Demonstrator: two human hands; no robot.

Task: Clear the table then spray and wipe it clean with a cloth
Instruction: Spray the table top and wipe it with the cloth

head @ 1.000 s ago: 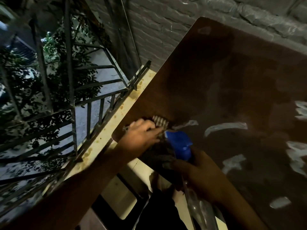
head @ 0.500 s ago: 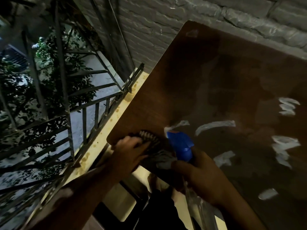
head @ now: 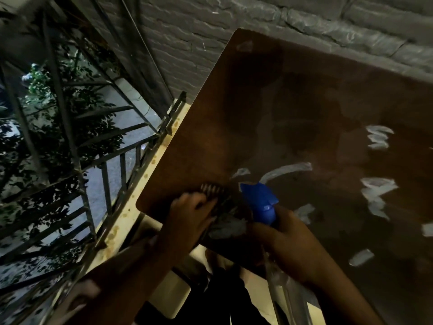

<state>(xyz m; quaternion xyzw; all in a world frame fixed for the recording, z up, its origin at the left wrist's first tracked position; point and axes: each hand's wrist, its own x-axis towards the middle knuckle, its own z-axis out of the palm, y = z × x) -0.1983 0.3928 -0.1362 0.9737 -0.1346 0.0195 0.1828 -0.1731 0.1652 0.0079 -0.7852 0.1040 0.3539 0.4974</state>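
At the left of the frame we see a metal railing (head: 77,160) with foliage behind it, both dim and blurred. Lower centre, our left hand (head: 189,219) presses on a dark cloth (head: 220,207) at the near corner of the brown table (head: 293,102); the fingers curl over the bunched fabric, whose striped edge shows above them, though the cloth's full outline is lost in shadow. Just right of it, our right hand (head: 290,242) grips a spray bottle (head: 260,202). Its blue head points toward the upper left, and the clear body runs down to the lower right, mostly hidden by the hand and hard to make out. Pale streaks (head: 375,188) lie across the right of the tabletop. A brick wall (head: 257,17) fills the top.
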